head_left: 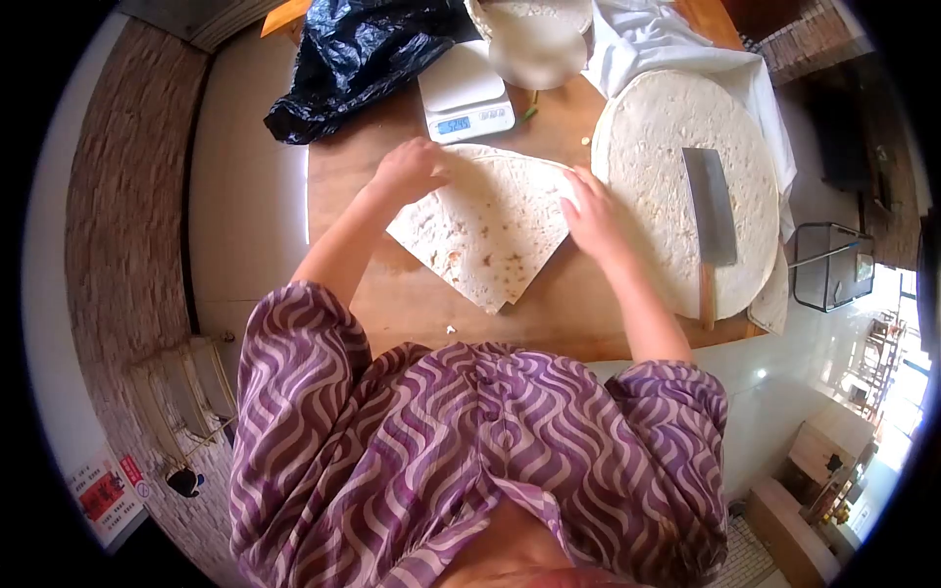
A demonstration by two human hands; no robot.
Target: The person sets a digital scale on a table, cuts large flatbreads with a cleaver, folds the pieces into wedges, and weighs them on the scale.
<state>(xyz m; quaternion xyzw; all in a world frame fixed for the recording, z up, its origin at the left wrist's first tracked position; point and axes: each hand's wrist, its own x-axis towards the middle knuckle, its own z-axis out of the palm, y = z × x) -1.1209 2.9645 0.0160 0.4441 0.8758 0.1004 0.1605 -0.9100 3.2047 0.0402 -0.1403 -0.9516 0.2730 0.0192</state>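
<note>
A wedge-shaped piece of flatbread (485, 225), pale with brown spots, lies on the wooden table in front of me, its point toward my body. My left hand (412, 170) is closed at its upper left corner, fingers curled over the edge. At the upper right corner my right hand (594, 216) grips the edge between thumb and fingers. Right of that hand lies a stack of large round flatbreads (642, 186), with a cleaver (712, 208) resting flat on top, its wooden handle toward me. Just beyond the wedge stands a white digital scale (466, 83) with a lit display.
A black plastic bag (368, 59) covers the far left of the table (382, 314). More flatbread (534, 49), partly blurred, sits beyond the scale. White cloth (652, 39) lies behind and beside the stack. Small crumbs dot the wood. A black-framed stand (831, 267) is on the floor at right.
</note>
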